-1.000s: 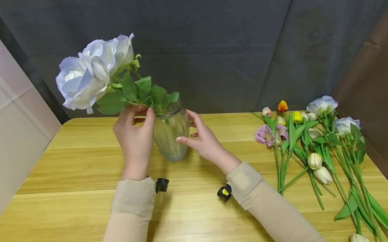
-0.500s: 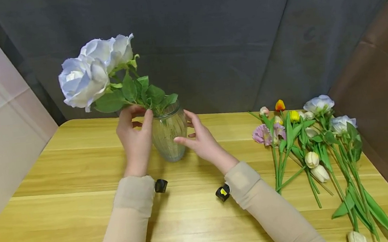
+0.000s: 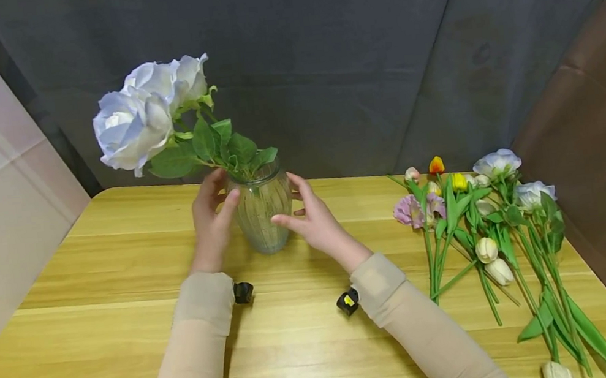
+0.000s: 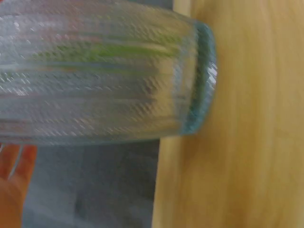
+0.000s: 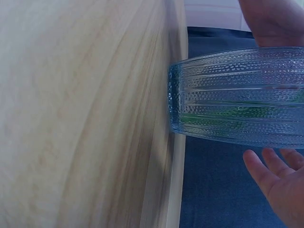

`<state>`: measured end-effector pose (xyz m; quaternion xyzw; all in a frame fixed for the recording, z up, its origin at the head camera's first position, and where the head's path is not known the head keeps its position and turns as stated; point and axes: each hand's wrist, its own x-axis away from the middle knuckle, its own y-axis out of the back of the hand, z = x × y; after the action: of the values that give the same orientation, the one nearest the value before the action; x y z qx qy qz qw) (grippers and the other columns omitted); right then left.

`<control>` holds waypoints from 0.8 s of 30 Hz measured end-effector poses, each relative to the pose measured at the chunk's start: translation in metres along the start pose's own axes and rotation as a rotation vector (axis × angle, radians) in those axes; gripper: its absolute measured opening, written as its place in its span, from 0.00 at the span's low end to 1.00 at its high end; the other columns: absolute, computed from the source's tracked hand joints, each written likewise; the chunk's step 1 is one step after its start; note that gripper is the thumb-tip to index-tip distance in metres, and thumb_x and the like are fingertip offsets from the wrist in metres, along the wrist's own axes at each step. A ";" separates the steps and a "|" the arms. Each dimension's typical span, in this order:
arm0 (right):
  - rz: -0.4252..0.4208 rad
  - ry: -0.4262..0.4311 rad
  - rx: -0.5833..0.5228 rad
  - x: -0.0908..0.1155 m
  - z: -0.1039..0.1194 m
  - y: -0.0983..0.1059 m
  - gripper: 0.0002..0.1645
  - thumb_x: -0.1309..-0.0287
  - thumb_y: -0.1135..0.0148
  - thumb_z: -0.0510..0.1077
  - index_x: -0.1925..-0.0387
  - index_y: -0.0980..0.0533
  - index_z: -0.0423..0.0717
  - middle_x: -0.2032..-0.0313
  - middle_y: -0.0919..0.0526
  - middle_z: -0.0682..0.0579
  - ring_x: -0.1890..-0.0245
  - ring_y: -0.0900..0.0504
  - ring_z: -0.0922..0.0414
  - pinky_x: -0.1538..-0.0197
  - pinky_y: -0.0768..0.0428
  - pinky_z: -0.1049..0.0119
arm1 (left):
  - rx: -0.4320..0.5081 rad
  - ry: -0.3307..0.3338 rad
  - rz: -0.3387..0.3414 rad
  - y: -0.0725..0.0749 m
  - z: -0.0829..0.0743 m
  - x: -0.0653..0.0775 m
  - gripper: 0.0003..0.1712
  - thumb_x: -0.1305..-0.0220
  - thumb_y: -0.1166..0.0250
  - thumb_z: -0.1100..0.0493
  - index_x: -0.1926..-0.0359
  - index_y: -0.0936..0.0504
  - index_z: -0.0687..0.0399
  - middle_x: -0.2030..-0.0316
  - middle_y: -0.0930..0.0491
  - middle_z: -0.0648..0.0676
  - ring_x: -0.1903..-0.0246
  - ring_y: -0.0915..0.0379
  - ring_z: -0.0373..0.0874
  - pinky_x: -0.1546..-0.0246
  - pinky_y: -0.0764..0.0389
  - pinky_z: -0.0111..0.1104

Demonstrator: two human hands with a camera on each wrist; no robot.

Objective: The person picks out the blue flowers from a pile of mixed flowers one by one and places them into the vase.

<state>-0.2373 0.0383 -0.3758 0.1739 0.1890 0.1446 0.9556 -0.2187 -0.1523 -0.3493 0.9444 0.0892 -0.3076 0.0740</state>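
Note:
A clear ribbed glass vase (image 3: 263,215) stands upright on the wooden table. Pale blue artificial roses (image 3: 132,124) with green leaves (image 3: 243,149) lean out of its mouth to the left. My left hand (image 3: 211,220) is beside the vase's left side, just under the leaves, its thumb and fingers loosely spread and holding no stem. On the other side my right hand (image 3: 314,218) is cupped near the glass with fingers and thumb apart. In the right wrist view, a small gap shows between the right fingers (image 5: 273,166) and the vase. A blurred green stem shows through the glass.
At the right lie several artificial flowers: white tulips (image 3: 487,250), a purple bloom (image 3: 409,211), an orange-red tulip (image 3: 436,166), a yellow one (image 3: 459,182) and more blue roses (image 3: 497,162). A dark cloth (image 3: 313,71) hangs behind the wooden table (image 3: 102,333).
My left hand has let go of the rose stems and moved down to the vase's left side. The roses keep their leftward lean. My right hand has hardly moved.

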 end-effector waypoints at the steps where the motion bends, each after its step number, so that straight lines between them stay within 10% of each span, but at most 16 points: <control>1: 0.001 0.000 -0.005 0.000 0.000 0.000 0.51 0.42 0.33 0.48 0.27 0.52 0.48 0.32 0.40 0.46 0.38 0.34 0.51 0.44 0.27 0.52 | 0.003 0.018 0.029 0.002 0.006 0.000 0.44 0.37 0.37 0.41 0.37 0.35 0.75 0.40 0.33 0.70 0.41 0.36 0.55 0.48 0.32 0.33; 5: 0.006 -0.002 -0.018 0.001 0.000 0.000 0.51 0.42 0.33 0.49 0.26 0.53 0.48 0.32 0.40 0.46 0.37 0.35 0.50 0.43 0.28 0.49 | -0.002 0.073 0.112 0.006 0.029 0.000 0.59 0.49 0.37 0.28 0.30 0.41 0.67 0.34 0.37 0.64 0.38 0.39 0.53 0.45 0.34 0.38; 11: 0.011 -0.004 -0.020 0.001 -0.001 0.000 0.52 0.42 0.33 0.50 0.26 0.54 0.47 0.31 0.42 0.47 0.37 0.36 0.50 0.43 0.29 0.48 | -0.011 0.093 0.119 0.006 0.034 0.000 0.49 0.42 0.35 0.37 0.29 0.40 0.60 0.36 0.33 0.59 0.43 0.34 0.49 0.44 0.33 0.40; 16: 0.017 -0.013 0.002 0.001 0.000 0.000 0.52 0.41 0.34 0.51 0.26 0.55 0.48 0.31 0.42 0.46 0.37 0.35 0.50 0.42 0.29 0.49 | -0.030 0.138 0.120 0.005 0.027 0.001 0.38 0.37 0.36 0.57 0.30 0.41 0.62 0.37 0.33 0.60 0.45 0.33 0.45 0.46 0.33 0.34; 24: 0.000 -0.044 0.049 0.007 0.007 0.000 0.52 0.40 0.35 0.53 0.25 0.55 0.53 0.32 0.39 0.45 0.40 0.31 0.48 0.43 0.28 0.50 | -0.035 0.120 0.114 0.001 -0.008 0.004 0.39 0.37 0.38 0.53 0.32 0.40 0.70 0.42 0.30 0.68 0.53 0.32 0.37 0.50 0.32 0.29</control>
<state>-0.2280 0.0386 -0.3718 0.2004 0.1713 0.1361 0.9550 -0.2105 -0.1512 -0.3453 0.9633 0.0451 -0.2439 0.1022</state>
